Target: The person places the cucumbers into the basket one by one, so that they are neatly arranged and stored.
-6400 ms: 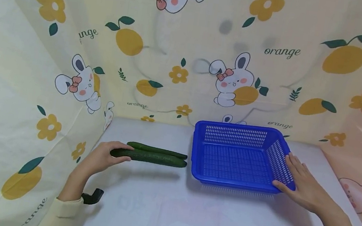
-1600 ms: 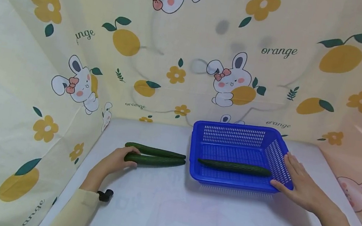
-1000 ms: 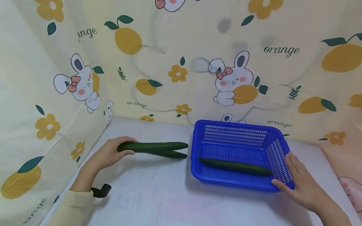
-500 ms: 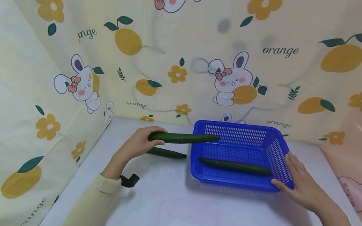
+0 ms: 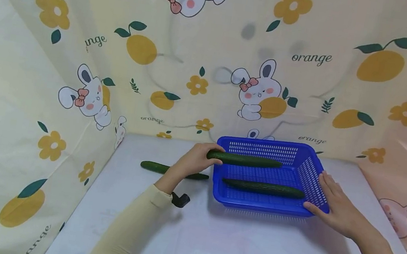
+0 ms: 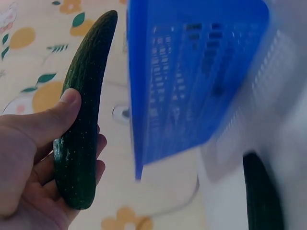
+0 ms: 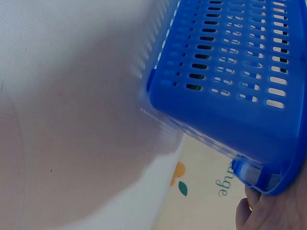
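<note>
My left hand point(image 5: 197, 159) grips a dark green cucumber point(image 5: 251, 161) by its left end, thumb on the near side. Most of that cucumber overlaps the back left of the blue plastic basket point(image 5: 266, 207) in the head view. In the left wrist view the held cucumber point(image 6: 81, 115) stands beside the basket's outer wall point(image 6: 182, 86). A second cucumber point(image 5: 265, 188) lies inside, along the basket's front. My right hand point(image 5: 340, 211) rests on the basket's right rim with straight fingers, the thumb at the front corner.
Another cucumber point(image 5: 154, 166) lies on the white table point(image 5: 211, 241) left of the basket, partly hidden behind my left wrist. A patterned cloth backdrop point(image 5: 174, 110) with rabbits and oranges rises behind the table and along both sides.
Since the oldest frame, one cucumber has come to lie in the basket. My left hand has lifted another off the table and carried it right, over the basket. The right hand stays put.
</note>
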A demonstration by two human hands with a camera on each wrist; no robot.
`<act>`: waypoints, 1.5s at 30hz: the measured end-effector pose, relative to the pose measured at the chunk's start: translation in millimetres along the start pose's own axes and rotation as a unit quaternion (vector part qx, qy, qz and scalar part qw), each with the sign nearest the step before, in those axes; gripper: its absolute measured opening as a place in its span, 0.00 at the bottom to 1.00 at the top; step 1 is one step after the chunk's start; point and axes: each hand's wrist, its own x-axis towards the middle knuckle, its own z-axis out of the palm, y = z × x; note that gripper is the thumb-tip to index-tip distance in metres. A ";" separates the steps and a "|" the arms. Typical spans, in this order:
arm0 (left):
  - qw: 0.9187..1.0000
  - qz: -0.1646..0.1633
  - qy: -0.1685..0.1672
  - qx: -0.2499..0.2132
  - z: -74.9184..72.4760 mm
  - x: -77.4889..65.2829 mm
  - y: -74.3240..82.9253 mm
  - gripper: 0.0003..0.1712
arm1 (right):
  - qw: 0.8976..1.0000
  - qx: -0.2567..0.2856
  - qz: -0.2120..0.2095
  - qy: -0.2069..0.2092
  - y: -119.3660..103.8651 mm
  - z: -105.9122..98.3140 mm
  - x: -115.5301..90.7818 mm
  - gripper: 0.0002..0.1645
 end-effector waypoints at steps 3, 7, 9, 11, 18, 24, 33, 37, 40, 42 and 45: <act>1.000 -0.003 -0.012 0.009 13.2 14.3 7.0 0.23 | 1.000 0.000 -0.001 0.000 0.1 -0.1 0.0 0.67; 0.999 -0.003 -0.027 0.018 30.8 33.2 11.4 0.22 | 1.000 0.001 0.001 0.002 -0.4 0.2 0.1 0.67; 0.999 -0.002 -0.034 0.025 38.2 41.3 13.0 0.22 | 1.000 0.000 0.002 0.003 -0.3 0.5 0.3 0.67; 0.999 -0.003 -0.039 0.032 44.9 48.4 15.0 0.21 | 1.000 0.001 0.004 0.002 -1.1 0.2 0.6 0.67; 0.996 -0.008 -0.062 0.057 65.5 65.7 21.2 0.21 | 1.000 0.000 0.004 -0.004 -1.3 0.0 1.4 0.67; 0.992 -0.015 -0.078 0.095 77.1 69.0 22.2 0.20 | 1.000 0.002 0.002 -0.006 -0.6 1.9 3.3 0.67; 0.985 -0.050 -0.108 0.124 86.2 75.0 25.8 0.20 | 1.000 0.005 -0.002 0.000 3.0 2.4 1.5 0.66; 0.970 -0.075 -0.131 0.191 93.5 72.6 29.7 0.21 | 1.000 0.007 0.002 -0.006 1.4 2.3 1.0 0.67; 0.960 -0.089 -0.135 0.230 98.8 70.7 30.9 0.22 | 1.000 0.007 0.004 -0.008 0.7 1.8 1.2 0.67; 0.956 -0.089 -0.135 0.243 100.7 70.7 31.3 0.22 | 1.000 0.005 0.004 -0.007 0.4 1.2 1.3 0.67; 0.957 -0.080 -0.135 0.242 101.2 72.0 30.0 0.20 | 1.000 0.002 0.005 -0.008 0.5 0.3 1.4 0.67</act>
